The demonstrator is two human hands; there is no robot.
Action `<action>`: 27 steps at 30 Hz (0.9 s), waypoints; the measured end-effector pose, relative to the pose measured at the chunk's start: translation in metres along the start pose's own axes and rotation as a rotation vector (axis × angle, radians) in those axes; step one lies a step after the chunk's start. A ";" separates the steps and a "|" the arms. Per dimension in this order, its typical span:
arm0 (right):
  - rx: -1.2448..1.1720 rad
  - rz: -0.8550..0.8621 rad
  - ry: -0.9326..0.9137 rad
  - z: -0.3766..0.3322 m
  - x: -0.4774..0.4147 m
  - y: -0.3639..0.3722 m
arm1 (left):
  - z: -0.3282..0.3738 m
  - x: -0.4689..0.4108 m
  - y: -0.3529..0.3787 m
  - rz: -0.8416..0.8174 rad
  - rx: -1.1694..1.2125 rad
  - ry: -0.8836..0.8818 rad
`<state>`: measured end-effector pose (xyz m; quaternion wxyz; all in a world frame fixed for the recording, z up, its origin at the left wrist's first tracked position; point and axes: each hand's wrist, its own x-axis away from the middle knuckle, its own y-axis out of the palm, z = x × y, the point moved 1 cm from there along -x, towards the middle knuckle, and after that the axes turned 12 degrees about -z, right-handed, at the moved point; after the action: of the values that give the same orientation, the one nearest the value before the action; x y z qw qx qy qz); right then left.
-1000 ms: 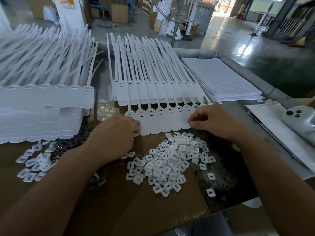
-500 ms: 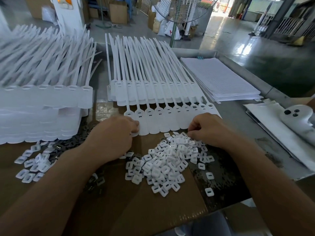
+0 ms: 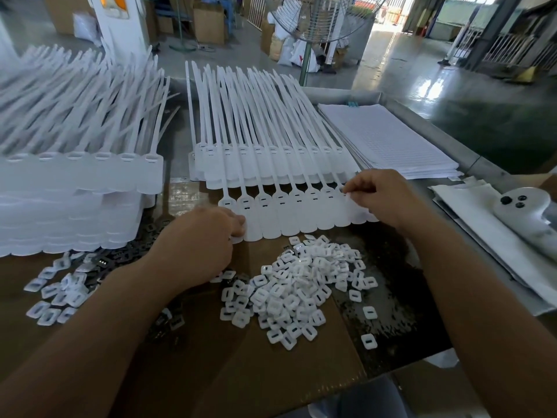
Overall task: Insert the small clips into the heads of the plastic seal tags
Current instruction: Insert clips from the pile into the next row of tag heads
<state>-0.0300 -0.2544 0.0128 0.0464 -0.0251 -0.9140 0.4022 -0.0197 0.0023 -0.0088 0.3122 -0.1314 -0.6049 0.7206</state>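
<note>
While work goes on mid-counter, a tag stack (image 3: 75,182) fills the left edge, paper sheets (image 3: 388,140) the right.
White slotted seal tags (image 3: 289,212) lie in a row behind the clip pile (image 3: 301,285); right hand (image 3: 382,197) pinches the rightmost head, left hand (image 3: 199,245) curls over the left end, grip unclear.

A glossy grey-green concrete floor (image 3: 452,95) runs off to a bright doorway (image 3: 388,10), with daylight glaring across it. A pedestal fan (image 3: 313,22) stands on a green pole just behind the steel-edged tabletop (image 3: 440,137). Cardboard boxes (image 3: 208,22) and white sacks (image 3: 286,49) sit beyond. White railings (image 3: 506,49) line the right.
</note>
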 end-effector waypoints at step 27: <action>0.148 0.038 0.035 0.025 -0.044 0.009 | -0.001 -0.001 0.000 0.016 -0.009 0.000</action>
<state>0.0111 -0.2705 -0.0132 0.0566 -0.0460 -0.8803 0.4688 -0.0185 0.0027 -0.0089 0.3058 -0.1375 -0.6073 0.7203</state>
